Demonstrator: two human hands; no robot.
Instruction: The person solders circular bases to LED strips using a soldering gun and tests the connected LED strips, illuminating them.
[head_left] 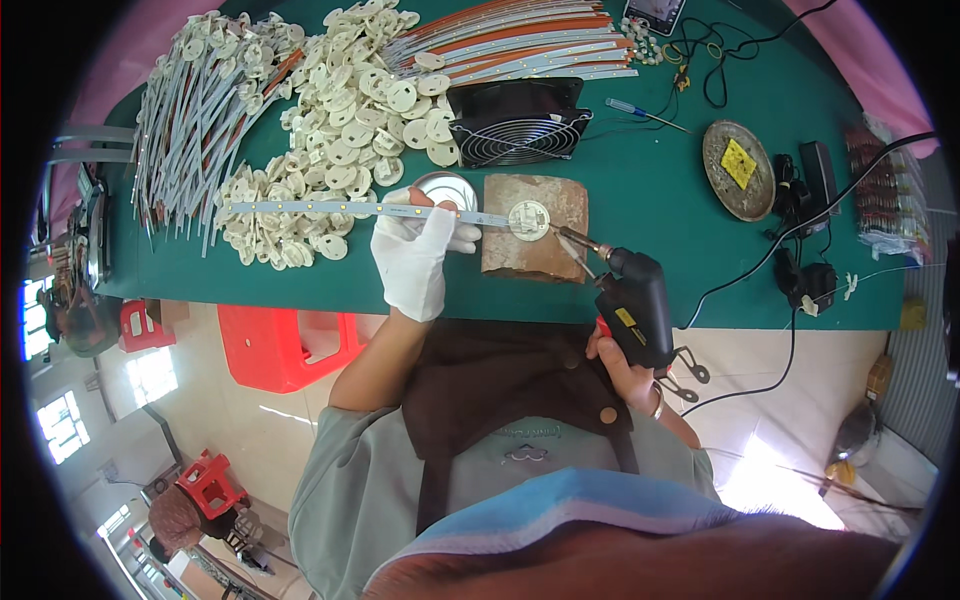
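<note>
My left hand [415,265], in a white glove with bare fingertips, pinches a narrow white LED strip [330,207]. The strip runs level to the right, and its end meets a round white disc [529,212] with small parts on it. Under that disc lies a flat brown brick [535,262]. In my bare right hand [628,378] is a black soldering gun [640,300], gripped by its handle. Its tip points left and reaches the disc's right edge; whether they touch, I cannot tell. A round shallow tin [447,184] sits behind my left fingers.
Piled white discs [345,130] and bundled strips [190,130] cover the green table's [640,200] far left; more strips [530,45] lie behind. A black fan [520,125] stands beyond the brick. Rightward are a screwdriver [627,106], a dish [716,180] with a yellow sponge [738,163], and cables [790,255].
</note>
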